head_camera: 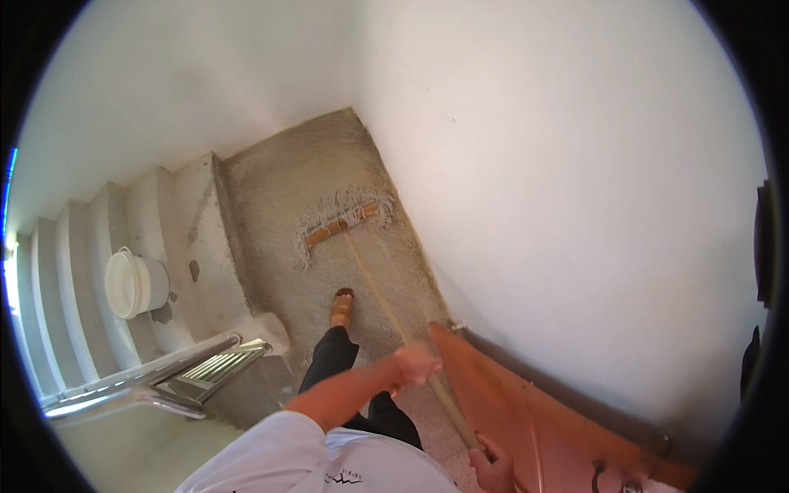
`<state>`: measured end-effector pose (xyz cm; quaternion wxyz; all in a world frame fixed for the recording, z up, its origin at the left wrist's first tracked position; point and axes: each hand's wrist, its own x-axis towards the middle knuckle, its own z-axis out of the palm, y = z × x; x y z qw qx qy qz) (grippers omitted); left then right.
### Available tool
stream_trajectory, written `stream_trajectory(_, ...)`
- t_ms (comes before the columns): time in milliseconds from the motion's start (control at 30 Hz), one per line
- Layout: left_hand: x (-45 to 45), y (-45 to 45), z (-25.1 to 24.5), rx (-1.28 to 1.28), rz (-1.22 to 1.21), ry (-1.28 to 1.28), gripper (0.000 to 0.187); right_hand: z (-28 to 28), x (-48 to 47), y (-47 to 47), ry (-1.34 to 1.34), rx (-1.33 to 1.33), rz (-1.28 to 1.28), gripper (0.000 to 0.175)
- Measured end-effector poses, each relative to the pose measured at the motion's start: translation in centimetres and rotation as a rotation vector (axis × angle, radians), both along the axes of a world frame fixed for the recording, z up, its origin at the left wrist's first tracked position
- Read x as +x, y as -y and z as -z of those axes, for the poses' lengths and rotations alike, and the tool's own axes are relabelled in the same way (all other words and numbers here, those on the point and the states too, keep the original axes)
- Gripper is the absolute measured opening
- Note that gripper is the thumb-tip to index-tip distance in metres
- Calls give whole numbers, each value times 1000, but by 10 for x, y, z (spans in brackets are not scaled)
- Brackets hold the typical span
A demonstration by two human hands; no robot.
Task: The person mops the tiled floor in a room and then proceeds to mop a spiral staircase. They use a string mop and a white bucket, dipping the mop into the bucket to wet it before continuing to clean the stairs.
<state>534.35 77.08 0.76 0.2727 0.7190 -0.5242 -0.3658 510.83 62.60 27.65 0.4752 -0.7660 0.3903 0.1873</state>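
Note:
My left hand (418,363) is closed around the middle of a long wooden mop handle (376,283). Lower down, near my body, my right hand (493,462) grips the upper end of the same handle. At its far end the handle meets a wooden crossbar (327,233) with a grey string mop head (345,203), which lies on the concrete landing (277,179) ahead of my foot. The landing looks damp.
Concrete steps (197,228) run off to the left, with a white plastic bucket (151,285) on them. A metal handrail (185,357) stands at the lower left. White walls (542,172) border the landing. An orange-brown door (505,394) is at the lower right.

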Motion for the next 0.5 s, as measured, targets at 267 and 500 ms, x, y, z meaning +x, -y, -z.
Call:
stream_trajectory(267, 242, -96, 78, 88, -46, 126, 37, 27, 272, -69, 54, 216, -172, 52)
stream_trajectory(500, 270, -166, 41, 563, -246, 639, 46, 154, 282, -167, -3, 381, -166, 62)
